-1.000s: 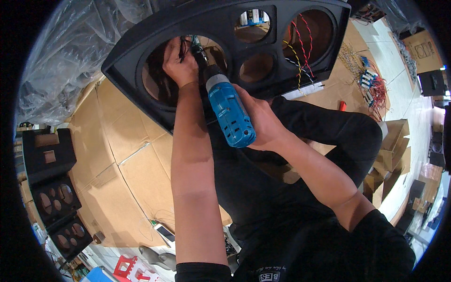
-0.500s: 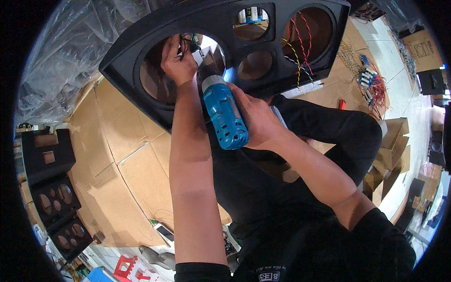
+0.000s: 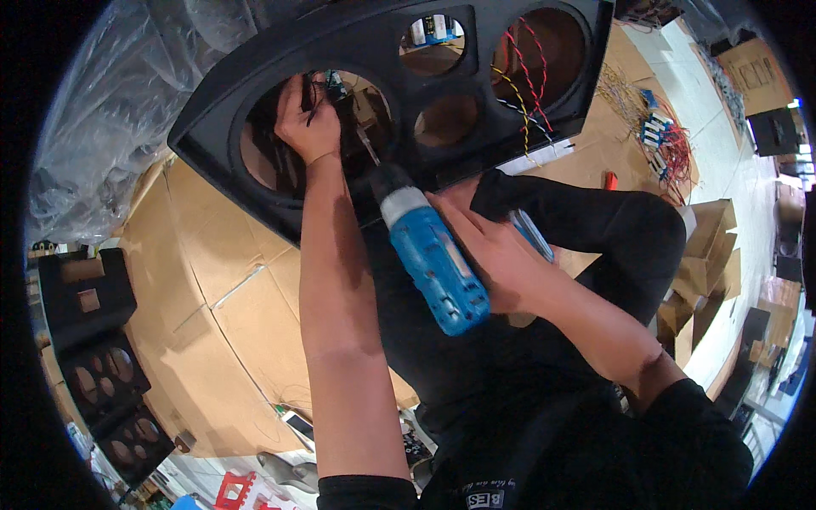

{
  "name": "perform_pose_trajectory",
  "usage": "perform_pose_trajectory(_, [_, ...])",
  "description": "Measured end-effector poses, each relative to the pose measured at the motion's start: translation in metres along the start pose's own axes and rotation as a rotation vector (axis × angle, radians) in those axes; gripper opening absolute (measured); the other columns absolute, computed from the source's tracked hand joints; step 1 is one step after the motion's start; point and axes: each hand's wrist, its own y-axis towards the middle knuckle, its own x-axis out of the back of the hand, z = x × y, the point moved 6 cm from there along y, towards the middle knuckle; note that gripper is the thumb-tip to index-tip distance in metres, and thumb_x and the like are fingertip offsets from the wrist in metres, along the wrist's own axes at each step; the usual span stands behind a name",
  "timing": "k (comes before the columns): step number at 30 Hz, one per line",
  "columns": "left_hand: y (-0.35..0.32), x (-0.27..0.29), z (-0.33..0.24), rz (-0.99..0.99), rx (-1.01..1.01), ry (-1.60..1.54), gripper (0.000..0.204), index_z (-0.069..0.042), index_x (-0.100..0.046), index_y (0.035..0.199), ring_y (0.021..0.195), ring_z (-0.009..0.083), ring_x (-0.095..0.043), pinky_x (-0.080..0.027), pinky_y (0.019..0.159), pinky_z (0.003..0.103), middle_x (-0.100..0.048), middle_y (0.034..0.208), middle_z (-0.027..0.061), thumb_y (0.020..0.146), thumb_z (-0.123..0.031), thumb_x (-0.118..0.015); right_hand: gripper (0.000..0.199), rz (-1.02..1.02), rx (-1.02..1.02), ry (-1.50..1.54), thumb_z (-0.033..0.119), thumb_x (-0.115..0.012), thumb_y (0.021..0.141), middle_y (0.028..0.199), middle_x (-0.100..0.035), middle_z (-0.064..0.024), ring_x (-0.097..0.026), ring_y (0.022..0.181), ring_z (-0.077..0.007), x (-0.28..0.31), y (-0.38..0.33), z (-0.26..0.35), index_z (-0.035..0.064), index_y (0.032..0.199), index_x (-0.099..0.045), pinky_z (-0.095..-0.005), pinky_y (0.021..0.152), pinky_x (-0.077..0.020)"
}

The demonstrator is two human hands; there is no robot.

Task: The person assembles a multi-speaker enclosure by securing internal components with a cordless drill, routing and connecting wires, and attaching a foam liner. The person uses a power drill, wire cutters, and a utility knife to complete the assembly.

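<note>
**A:** Head view. What has changed?

**B:** My right hand (image 3: 497,263) has drawn the blue cordless drill (image 3: 429,255) back toward me and lower; a moment ago its body sat closer to the black speaker panel (image 3: 374,38). Its thin bit (image 3: 367,146) still angles into the large left opening, so I judge the driving there continues.

**A:** The fingers?

**B:** Right fingers clenched around the drill's grip. My left hand (image 3: 306,119) is inside the same opening, fingers closed on dark wires (image 3: 316,89).

**A:** The panel's appearance?

**B:** Matte black, several round cut-outs, tilted across my lap at the far side; red and yellow wires (image 3: 527,59) hang in the right opening, over cardboard sheets (image 3: 246,323).
</note>
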Motion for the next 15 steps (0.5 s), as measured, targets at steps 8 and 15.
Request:
perform_pose_trajectory(8, [-0.001, -0.001, -0.002, 0.043, 0.072, -0.008, 0.024, 0.003, -0.070, 0.100, 0.085, 0.0338, -0.069, -0.053, 0.076, 0.037, -0.070, 0.098, 0.0202, 0.080, -0.009, -0.076, 0.111, -0.001, 0.061, 0.177, 0.024, -0.081, 0.066, 0.136, -0.046, -0.0290, -0.058, 0.111, -0.0455, 0.005, -0.080, -0.001, -0.0005, 0.151, -0.014, -0.0461, 0.092, -0.0507])
perform_pose_trajectory(15, [-0.009, -0.006, 0.021, 0.039, 0.064, -0.102, 0.026, 0.007, -0.069, 0.103, 0.091, 0.0330, -0.068, -0.053, 0.080, 0.037, -0.070, 0.103, 0.0219, 0.082, -0.007, -0.075, 0.092, 0.018, 0.044, 0.416, 0.024, -0.072, 0.079, 0.144, -0.042, -0.0265, -0.058, 0.115, -0.0417, 0.003, -0.129, -0.010, -0.0020, 0.150, -0.020, -0.0428, 0.096, -0.0487])
